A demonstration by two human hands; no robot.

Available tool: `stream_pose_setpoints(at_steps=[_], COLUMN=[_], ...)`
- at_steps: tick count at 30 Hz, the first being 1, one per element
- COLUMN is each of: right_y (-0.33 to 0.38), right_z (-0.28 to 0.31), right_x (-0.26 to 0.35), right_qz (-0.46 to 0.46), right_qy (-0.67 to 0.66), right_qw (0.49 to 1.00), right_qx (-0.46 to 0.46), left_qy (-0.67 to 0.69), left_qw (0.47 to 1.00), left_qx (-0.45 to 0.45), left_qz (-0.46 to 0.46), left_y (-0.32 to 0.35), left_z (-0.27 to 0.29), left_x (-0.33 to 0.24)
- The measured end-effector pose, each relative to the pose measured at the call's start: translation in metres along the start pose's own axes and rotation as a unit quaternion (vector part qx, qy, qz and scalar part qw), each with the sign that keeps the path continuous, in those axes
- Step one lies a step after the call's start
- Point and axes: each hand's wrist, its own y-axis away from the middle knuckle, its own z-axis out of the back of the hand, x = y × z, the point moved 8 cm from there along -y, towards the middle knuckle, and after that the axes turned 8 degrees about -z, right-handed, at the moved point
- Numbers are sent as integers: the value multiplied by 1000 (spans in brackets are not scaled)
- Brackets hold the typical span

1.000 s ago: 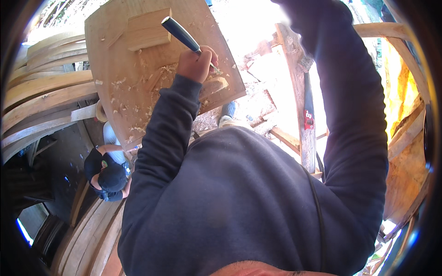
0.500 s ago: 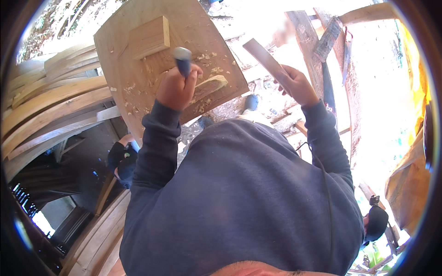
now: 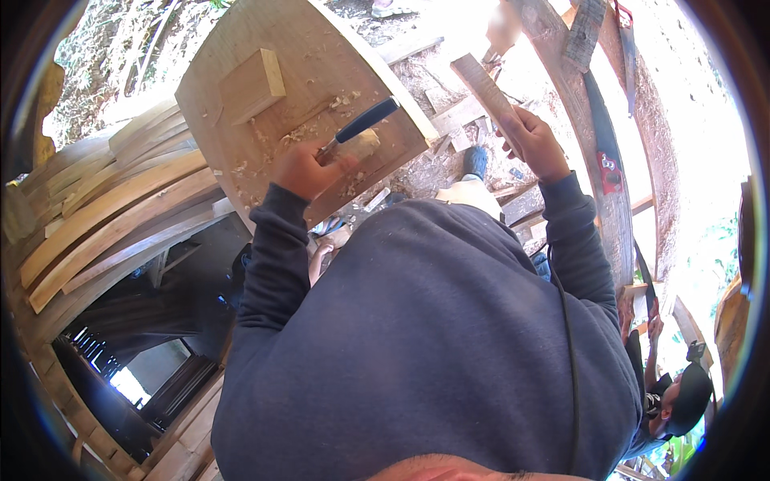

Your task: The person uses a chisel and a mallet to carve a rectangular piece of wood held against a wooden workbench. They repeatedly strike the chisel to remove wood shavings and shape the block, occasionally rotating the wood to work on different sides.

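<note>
My left hand (image 3: 305,170) is closed around the metal end of a chisel (image 3: 367,120). Its dark blue handle sticks out to the right, and the fist hides the blade. Below lies a wooden board (image 3: 321,60) strewn with shavings (image 3: 345,99). A pale, roughly shaped wood piece (image 3: 361,147) rests on it just past the chisel, partly hidden by the hand. Farther back on the board sits a thick wooden block (image 3: 253,86). Off to the right, my right hand (image 3: 539,146) grips the near end of a flat wooden slat (image 3: 483,88), raised and apart from the board.
Curved planks (image 3: 120,216) are stacked at the left. Long timbers (image 3: 553,72) run along the right, with a dark-bladed tool with a red end (image 3: 609,172) against one. Another person in a dark cap (image 3: 690,401) is at the lower right. Wood scraps litter the ground.
The chisel has swung from pointing up toward the camera to leaning right over the board. My right hand still holds the slat. The whole view has shifted, and more of the person at lower right shows.
</note>
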Motion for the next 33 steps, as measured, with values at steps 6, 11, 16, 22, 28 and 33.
stream_pose_setpoints(at_steps=[6, 11, 16, 22, 28, 33], right_y=[6, 13, 17, 20, 25, 38], right_z=[-2, 0, -3, -6, -9, -10], right_x=[-10, -9, -5, 1, 12, 28], right_qz=[-5, 9, 13, 14, -7, -12], right_qy=[-16, -21, -17, -13, 13, 36], right_qw=[1000, 1000, 1000, 999, 999, 998], right_qx=[-5, -14, -19, -28, -36, -49], left_qy=[20, 108, 145, 419, 651, 564], left_qw=[998, 993, 984, 883, 721, 763], left_qx=[-14, -40, -99, -199, -154, -253], left_qz=[-54, 2, -24, -75, -178, -190], left_y=[-15, -16, -17, -19, -36, -27], left_z=[10, 8, 12, 44, 56, 46], left_x=[16, 42, 54, 37, -12, -10])
